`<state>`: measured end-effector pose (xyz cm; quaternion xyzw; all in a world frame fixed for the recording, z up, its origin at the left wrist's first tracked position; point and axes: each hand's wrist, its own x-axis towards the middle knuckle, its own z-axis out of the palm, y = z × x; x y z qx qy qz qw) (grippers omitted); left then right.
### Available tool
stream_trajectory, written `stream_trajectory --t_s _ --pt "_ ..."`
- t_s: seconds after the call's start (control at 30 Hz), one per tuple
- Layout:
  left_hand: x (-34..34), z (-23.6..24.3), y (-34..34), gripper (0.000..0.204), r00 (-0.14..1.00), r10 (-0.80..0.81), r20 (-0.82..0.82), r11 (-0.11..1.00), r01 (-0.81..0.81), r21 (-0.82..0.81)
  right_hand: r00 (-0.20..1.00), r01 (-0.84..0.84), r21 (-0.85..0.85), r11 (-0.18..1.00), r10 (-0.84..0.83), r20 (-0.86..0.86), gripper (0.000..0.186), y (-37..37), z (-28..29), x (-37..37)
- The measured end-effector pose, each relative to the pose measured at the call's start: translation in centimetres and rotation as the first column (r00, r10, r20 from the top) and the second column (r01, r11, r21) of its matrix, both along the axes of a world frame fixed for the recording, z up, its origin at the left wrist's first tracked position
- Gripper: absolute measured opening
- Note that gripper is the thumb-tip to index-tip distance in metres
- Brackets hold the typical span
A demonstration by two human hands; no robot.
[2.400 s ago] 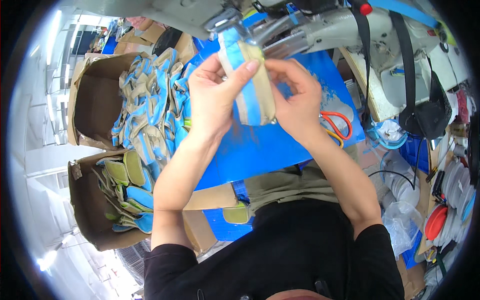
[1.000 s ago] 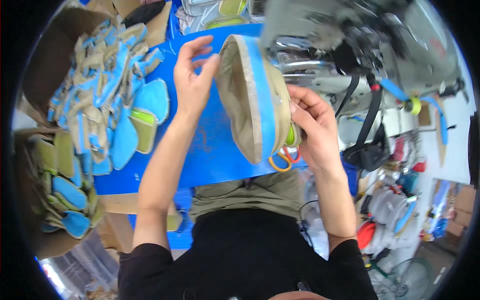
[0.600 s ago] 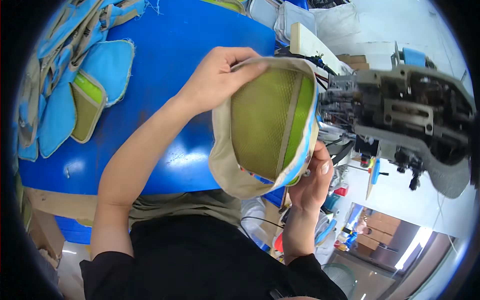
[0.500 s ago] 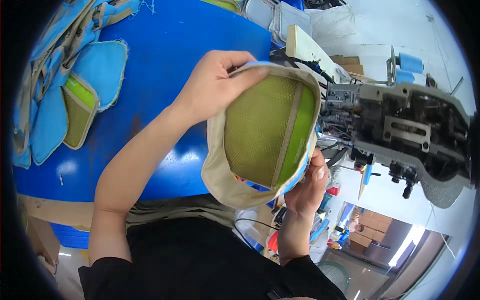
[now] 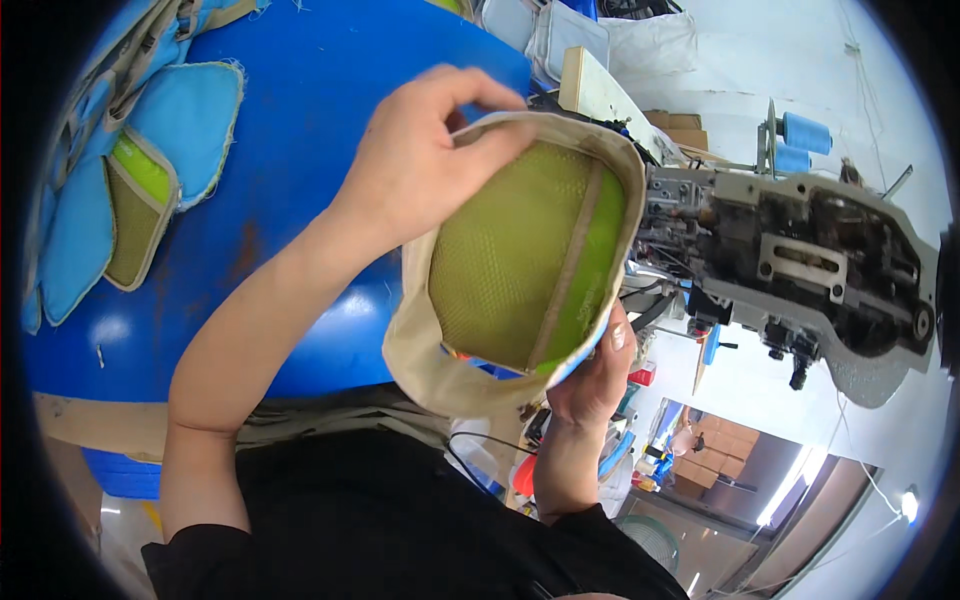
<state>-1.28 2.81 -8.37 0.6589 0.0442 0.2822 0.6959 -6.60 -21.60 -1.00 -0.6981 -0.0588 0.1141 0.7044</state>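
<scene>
In front of me stands a sewn fabric pouch (image 5: 510, 250), its mouth turned toward me. It has a beige fabric wall and an olive mesh panel with a bright green strip inside. My left hand (image 5: 430, 150) grips its far left rim, thumb over the edge on the inner side and fingers behind; it is slightly blurred. On the lower right side, my right hand (image 5: 595, 375) holds the pouch from outside, with some fingers hidden behind the wall. The pouch's right side is close beside the sewing machine (image 5: 790, 240); whether they touch is unclear.
Blue and green fabric pieces (image 5: 190, 130) lie heaped at the left of the blue table (image 5: 300, 90). Blue thread cones (image 5: 805, 132) stand beyond the machine. Grey containers (image 5: 567, 40) and a white sack (image 5: 655, 45) are at the back.
The pouch has shifted slightly left in the picture, with both hands still on it. My left hand's knuckles have risen a little. The surroundings have also shifted slightly left.
</scene>
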Motion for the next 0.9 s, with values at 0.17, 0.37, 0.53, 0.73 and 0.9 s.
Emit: stream_trajectory --t_s 0.17,0.37,0.53,0.73,0.9 --pt "-6.2 1.7 -1.3 0.021 0.980 0.044 0.195 0.956 -0.098 0.278 0.998 -0.054 0.081 0.995 0.055 -0.007 0.035 -2.2 -0.1 -1.7" --pt "-11.8 5.4 -6.8 0.014 0.960 -0.262 -0.093 0.894 0.278 0.352 0.993 -0.114 0.030 0.993 0.113 0.033 0.035 -2.4 0.8 -3.3" --pt "-13.5 8.8 -6.0 0.015 0.874 -0.481 -0.063 0.735 0.363 -0.572 0.971 -0.161 0.039 0.986 0.151 0.184 0.042 -3.4 -0.2 -3.8" --pt "-15.3 11.2 -7.2 0.028 0.861 -0.486 -0.146 0.720 0.301 -0.625 0.758 0.064 -0.050 0.997 -0.016 0.652 0.018 -3.4 0.9 -4.1" --pt "-15.6 11.1 -5.7 0.044 0.794 -0.608 0.012 0.486 0.383 -0.786 0.731 0.078 -0.188 0.979 0.072 0.679 0.014 -3.8 1.9 -3.7"
